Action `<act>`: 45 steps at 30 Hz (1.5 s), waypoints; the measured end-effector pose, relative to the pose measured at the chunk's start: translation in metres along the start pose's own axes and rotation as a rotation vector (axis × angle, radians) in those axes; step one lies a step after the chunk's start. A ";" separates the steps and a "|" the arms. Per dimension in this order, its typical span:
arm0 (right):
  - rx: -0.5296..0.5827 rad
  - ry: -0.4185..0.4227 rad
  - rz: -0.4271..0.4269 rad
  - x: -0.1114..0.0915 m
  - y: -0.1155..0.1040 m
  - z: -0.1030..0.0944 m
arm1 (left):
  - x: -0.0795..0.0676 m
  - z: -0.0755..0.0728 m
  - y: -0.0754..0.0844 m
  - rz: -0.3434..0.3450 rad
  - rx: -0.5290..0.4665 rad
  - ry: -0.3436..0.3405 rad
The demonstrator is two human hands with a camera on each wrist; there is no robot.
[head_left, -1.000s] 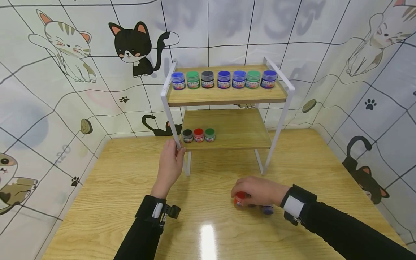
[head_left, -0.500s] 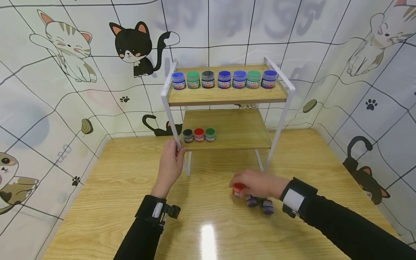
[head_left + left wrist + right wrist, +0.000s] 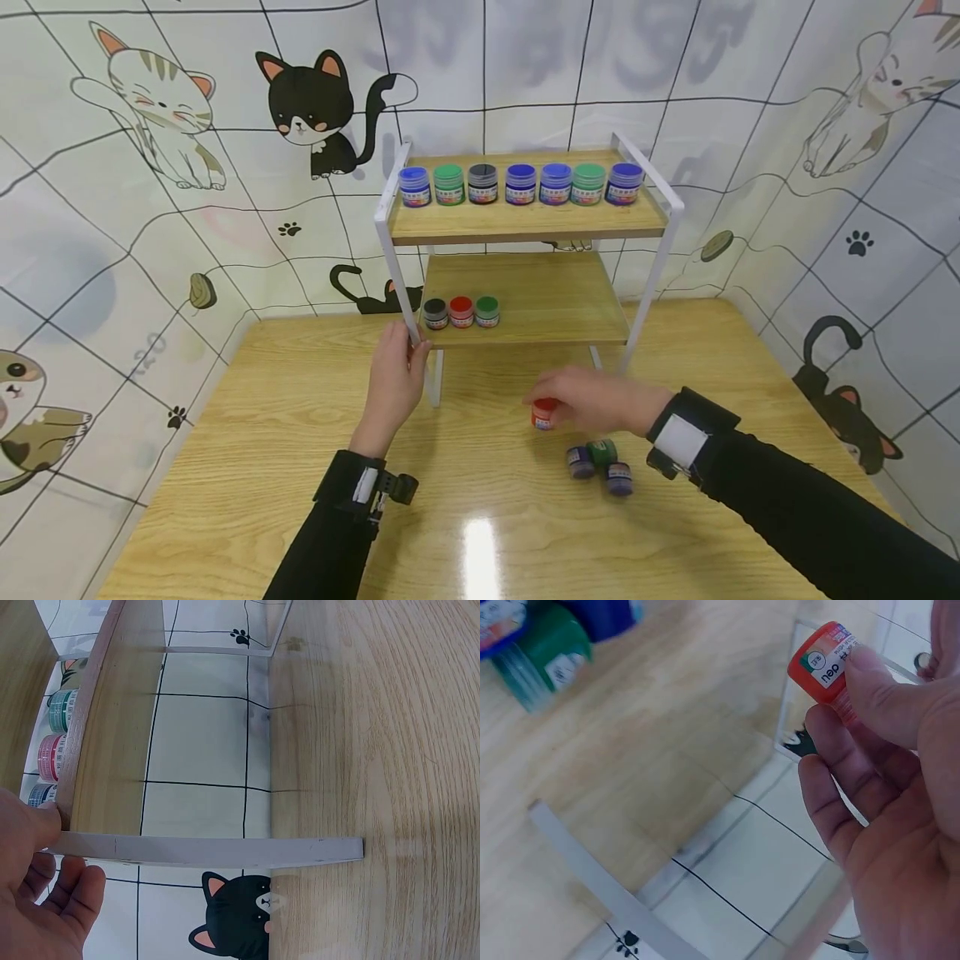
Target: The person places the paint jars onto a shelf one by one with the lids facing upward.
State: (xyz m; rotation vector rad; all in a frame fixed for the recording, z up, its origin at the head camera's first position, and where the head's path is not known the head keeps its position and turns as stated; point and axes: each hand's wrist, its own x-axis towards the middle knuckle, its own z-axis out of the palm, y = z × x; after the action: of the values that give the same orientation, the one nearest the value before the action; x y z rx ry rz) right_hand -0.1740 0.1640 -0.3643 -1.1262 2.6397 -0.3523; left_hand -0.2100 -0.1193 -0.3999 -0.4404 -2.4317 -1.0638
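Observation:
Between thumb and fingers my right hand [image 3: 596, 400] pinches a small red paint jar [image 3: 825, 666], in front of the rack's lower shelf. My left hand [image 3: 395, 367] grips the white left leg of a two-tier shelf rack [image 3: 525, 235] at the lower board's corner; in the left wrist view the thumb lies at the board's edge. Three jars, black, red [image 3: 461, 312] and green [image 3: 487, 312], line the left of the lower shelf. Below my right wrist, two purple-blue jars [image 3: 619, 479] and a green jar [image 3: 602, 452] stand grouped on the table.
Several blue, green and black jars [image 3: 521, 184] stand in a row on the upper shelf. The wooden table [image 3: 285, 467] meets a wall covering [image 3: 315, 233] with cartoon cats behind the rack. One white rack leg [image 3: 300, 851] reaches down to the table.
My right hand has carried the red jar up and away from the other jars, toward the rack, uncovering the green and purple-blue jars. The left hand stays on the rack leg.

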 end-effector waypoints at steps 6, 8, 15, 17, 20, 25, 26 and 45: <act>0.003 0.038 -0.013 0.002 -0.003 -0.019 | 0.000 0.001 0.000 0.004 0.005 0.004; 0.003 0.052 -0.022 0.002 -0.005 -0.026 | 0.001 0.001 0.000 0.001 0.003 0.002; -0.020 0.100 -0.032 0.006 -0.009 -0.048 | 0.002 0.000 0.000 0.004 -0.006 0.009; -0.018 0.113 -0.031 0.008 -0.010 -0.053 | 0.001 0.000 0.000 0.009 -0.003 0.017; -0.028 0.140 -0.029 0.010 -0.010 -0.060 | 0.001 0.000 0.001 0.017 0.003 0.019; -0.055 0.177 -0.026 0.014 -0.008 -0.068 | 0.000 0.000 0.001 0.012 -0.001 0.023; -0.054 0.179 -0.023 0.015 -0.007 -0.069 | 0.000 0.000 0.001 0.011 0.000 0.024; -0.100 0.228 0.096 0.038 0.000 -0.084 | -0.002 0.001 0.000 0.019 -0.003 0.033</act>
State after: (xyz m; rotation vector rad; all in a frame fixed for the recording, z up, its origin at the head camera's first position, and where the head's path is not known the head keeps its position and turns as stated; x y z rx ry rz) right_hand -0.2261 0.1470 -0.2906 -1.0386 2.9291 -0.3518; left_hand -0.2087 -0.1189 -0.4009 -0.4426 -2.3925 -1.0592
